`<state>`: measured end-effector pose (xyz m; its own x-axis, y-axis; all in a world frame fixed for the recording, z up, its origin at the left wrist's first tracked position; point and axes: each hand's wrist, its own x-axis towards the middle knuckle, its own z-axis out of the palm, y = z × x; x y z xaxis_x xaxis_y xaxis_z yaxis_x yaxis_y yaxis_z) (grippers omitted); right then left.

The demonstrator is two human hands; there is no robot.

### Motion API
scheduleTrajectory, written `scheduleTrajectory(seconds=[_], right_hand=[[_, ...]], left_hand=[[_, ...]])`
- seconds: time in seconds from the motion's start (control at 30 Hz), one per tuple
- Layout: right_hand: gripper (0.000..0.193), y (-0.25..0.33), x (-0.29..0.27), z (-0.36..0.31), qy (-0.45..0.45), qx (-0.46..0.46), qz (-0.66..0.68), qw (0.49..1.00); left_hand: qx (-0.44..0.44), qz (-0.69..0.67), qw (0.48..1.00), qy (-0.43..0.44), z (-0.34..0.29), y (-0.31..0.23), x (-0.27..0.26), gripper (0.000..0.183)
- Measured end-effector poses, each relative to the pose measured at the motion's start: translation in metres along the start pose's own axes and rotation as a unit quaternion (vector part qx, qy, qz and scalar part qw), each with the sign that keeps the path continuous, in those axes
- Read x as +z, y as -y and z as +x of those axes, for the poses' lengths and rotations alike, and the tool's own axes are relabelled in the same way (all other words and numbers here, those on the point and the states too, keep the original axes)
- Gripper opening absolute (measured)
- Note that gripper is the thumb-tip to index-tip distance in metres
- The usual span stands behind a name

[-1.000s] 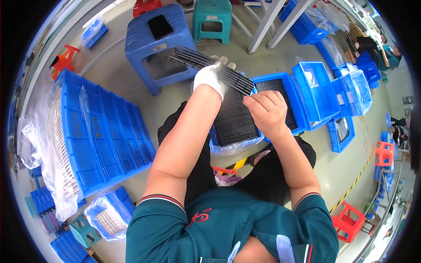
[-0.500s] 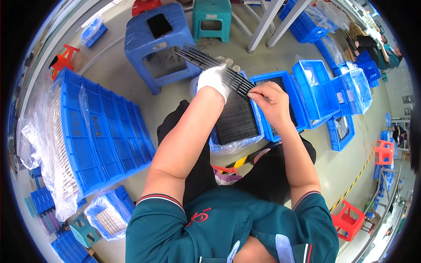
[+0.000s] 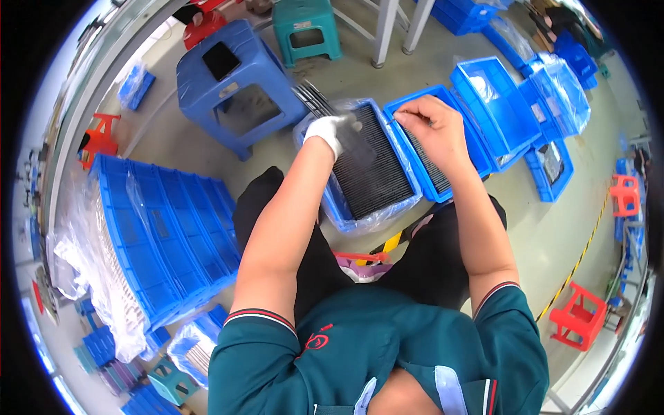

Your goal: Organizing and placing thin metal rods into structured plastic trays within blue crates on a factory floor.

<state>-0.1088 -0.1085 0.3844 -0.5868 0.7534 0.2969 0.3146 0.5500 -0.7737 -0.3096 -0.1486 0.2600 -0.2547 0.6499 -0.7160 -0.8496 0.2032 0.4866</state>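
The gloved left hand (image 3: 328, 133) is wrapped around a bundle of slim black strips (image 3: 312, 98), above the plastic-lined bin (image 3: 403, 155). Well apart from it, the bare right hand (image 3: 437, 133) hovers over the blue bin (image 3: 413, 99), fingertips bunched (whether they pinch anything, I cannot tell). A loosened left grip could let strips fan out and drop; swinging outward might knock their ends against the blue stool (image 3: 254, 61).

Strips (image 3: 315, 99): black, rigid-looking, satin sheen; plastic or metal cannot be told.
Bin (image 3: 510, 130): blue moulded plastic, smooth, slightly glossy.
Liner (image 3: 375, 225): clear plastic film, crinkled, shiny.
Glove (image 3: 323, 133): white cloth, matt.
Stool (image 3: 266, 62): blue plastic, dull.
Phone (image 3: 220, 61): black, smooth, glossy.
Shirt (image 3: 387, 332): dark green cloth, matt.
Floor (image 3: 536, 242): smooth, faint sheen.
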Motion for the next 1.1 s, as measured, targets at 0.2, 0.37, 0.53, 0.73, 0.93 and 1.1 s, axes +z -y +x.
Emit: scheduleTrajectory(seconds=[0.2, 0.37, 0.53, 0.73, 0.93, 1.1], right_hand=[[0.009, -0.005, -0.022, -0.007, -0.05, -0.066, -0.036, 0.996], [0.01, -0.012, -0.049, -0.016, -0.091, -0.132, -0.11, 0.981], [0.015, -0.001, -0.057, -0.017, -0.095, -0.133, -0.108, 0.981], [0.019, -0.011, -0.076, -0.028, -0.077, -0.113, -0.145, 0.98], [0.023, -0.013, -0.08, -0.027, -0.047, -0.074, -0.171, 0.981], [0.027, -0.016, -0.079, -0.026, -0.041, -0.047, -0.191, 0.98]], left_hand=[[-0.156, 0.405, 0.896, 0.095, 0.113, 0.096, -0.12, 0.007], [-0.246, 0.649, 0.709, 0.124, 0.133, 0.166, -0.129, 0.006], [-0.103, 0.84, 0.531, -0.047, 0.15, 0.154, -0.129, 0.024], [0.009, 0.819, 0.542, -0.19, 0.14, 0.114, -0.033, 0.026], [0.128, 0.853, 0.457, -0.218, 0.192, 0.101, -0.027, 0.023], [0.22, 0.851, 0.416, -0.233, 0.213, 0.112, -0.03, 0.019]])
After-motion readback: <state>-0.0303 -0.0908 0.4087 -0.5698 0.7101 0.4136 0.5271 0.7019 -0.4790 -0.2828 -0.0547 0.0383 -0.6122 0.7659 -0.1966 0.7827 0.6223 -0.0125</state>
